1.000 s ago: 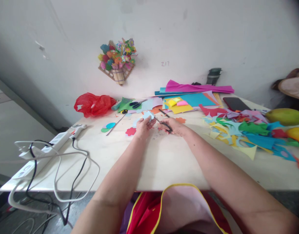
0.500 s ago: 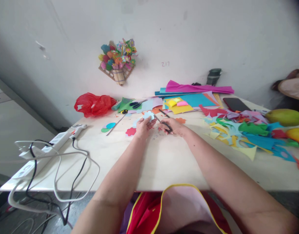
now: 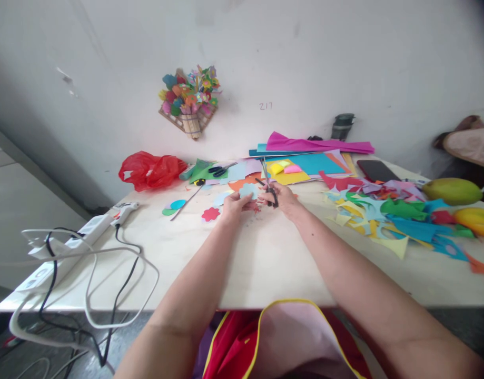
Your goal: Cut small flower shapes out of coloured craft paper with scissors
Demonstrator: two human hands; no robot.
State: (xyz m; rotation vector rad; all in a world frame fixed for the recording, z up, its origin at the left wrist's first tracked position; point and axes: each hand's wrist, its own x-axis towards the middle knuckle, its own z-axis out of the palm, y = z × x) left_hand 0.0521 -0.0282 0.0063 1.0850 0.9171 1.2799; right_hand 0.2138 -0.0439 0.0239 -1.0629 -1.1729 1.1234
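A light blue scalloped paper flower (image 3: 248,191) is pinched in my left hand (image 3: 236,205), above the pale table (image 3: 178,263). Black-handled scissors (image 3: 272,196) are held in my right hand (image 3: 284,200), their blades apart and pointing up and away. The fingers of both hands are close together beside the flower. Left of my left hand lies a red paper flower (image 3: 210,214), with small dark and red scraps below my fingers. Orange paper (image 3: 242,184) lies just behind the blue flower.
Coloured scraps (image 3: 399,210), a mango (image 3: 452,190) and a phone (image 3: 378,171) are at the right. Paper sheets (image 3: 320,163) and a second pair of scissors (image 3: 221,169) lie behind. A red bag (image 3: 150,171) and a power strip (image 3: 87,231) with loose cables occupy the left.
The scissors have turned from pointing left to pointing up and away, and their blades are apart. The blue flower has shifted slightly right and down in my left hand.
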